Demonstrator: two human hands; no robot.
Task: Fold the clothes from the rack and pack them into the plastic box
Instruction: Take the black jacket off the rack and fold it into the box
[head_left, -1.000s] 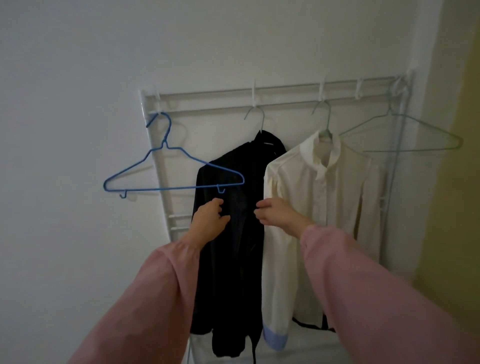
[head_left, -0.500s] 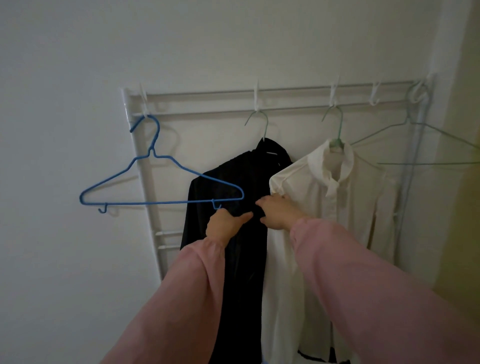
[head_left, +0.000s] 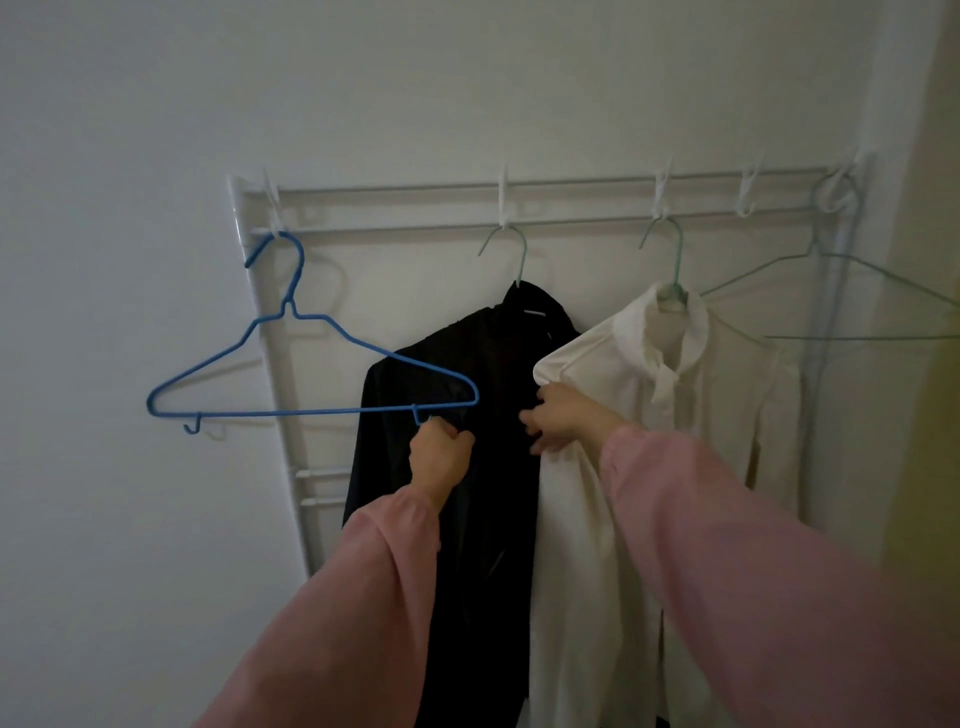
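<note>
A black shirt (head_left: 498, 374) hangs on a pale green hanger from the white rack (head_left: 571, 218). To its right hangs a cream shirt (head_left: 691, 410) on another green hanger. My left hand (head_left: 439, 457) is closed on the black shirt's front, just under the blue hanger's right end. My right hand (head_left: 558, 418) pinches the black shirt's front edge where it meets the cream shirt's shoulder. Both arms wear pink sleeves. The plastic box is out of view.
An empty blue hanger (head_left: 311, 384) hangs at the rack's left end, overlapping the black shirt's shoulder. An empty green wire hanger (head_left: 852, 296) hangs at the right end. White wall lies behind; a yellowish surface (head_left: 935, 364) borders the right.
Both hands have climbed a little higher up the black shirt's front and drawn closer to the rack. The view has tilted up and moved nearer.
</note>
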